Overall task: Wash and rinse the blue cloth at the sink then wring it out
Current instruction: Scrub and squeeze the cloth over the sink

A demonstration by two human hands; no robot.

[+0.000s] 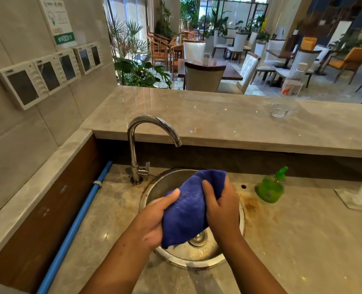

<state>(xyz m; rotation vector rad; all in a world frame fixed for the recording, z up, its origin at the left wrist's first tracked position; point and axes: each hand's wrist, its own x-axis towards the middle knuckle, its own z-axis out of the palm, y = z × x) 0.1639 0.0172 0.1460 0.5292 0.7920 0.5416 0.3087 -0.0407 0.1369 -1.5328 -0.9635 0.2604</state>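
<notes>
Blue cloth (188, 211) over sink (193, 264) | left grip (154, 221), right grip (221, 209) both clutching it | wall notice (58, 20) lettering blurred

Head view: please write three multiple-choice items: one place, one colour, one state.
1. Where is the blue cloth? A. over the sink B. on the upper counter C. draped on the tap
2. What colour is the soap bottle? A. red B. green C. white
3. How is the cloth held? A. by one hand only B. lying loose C. gripped by both hands
Answers: 1 A, the sink bowl shows beneath it; 2 B, bottle and pump are green; 3 C, the left hand and right hand both curl round it.
</notes>
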